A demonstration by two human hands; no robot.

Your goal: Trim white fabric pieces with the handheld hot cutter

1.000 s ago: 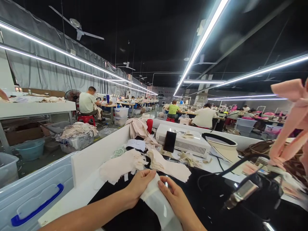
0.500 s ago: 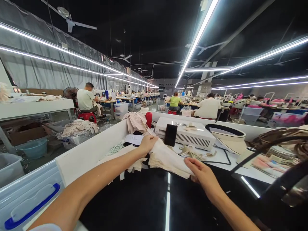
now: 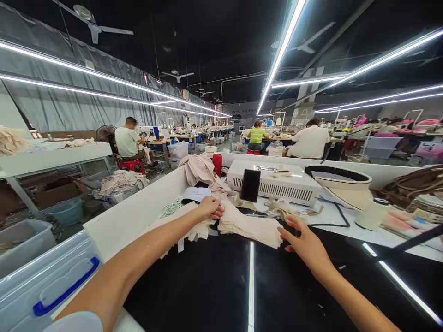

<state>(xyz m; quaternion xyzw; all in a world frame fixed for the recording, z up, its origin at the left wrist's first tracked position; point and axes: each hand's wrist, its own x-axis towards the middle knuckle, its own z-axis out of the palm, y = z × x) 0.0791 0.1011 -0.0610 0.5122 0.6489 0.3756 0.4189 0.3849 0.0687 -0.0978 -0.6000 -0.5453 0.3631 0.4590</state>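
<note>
A stack of cream fabric pieces (image 3: 251,226) lies at the far side of a glossy black work surface (image 3: 221,290). My left hand (image 3: 210,207) rests flat on the left end of this stack, fingers together. My right hand (image 3: 306,242) hovers at the stack's right edge with fingers spread, holding nothing. More cream cut pieces (image 3: 180,228) lie under and left of my left forearm.
A white machine box (image 3: 277,184) with a black phone (image 3: 250,185) leaning on it stands behind the stack. A white cone of thread (image 3: 372,214) and a black cable (image 3: 339,216) are at the right. A clear bin with a blue handle (image 3: 51,286) is at the left. Other people sit farther back.
My hands carried a cream piece from near my body out to the far stack. My left hand now presses it down and my right hand has let go.
</note>
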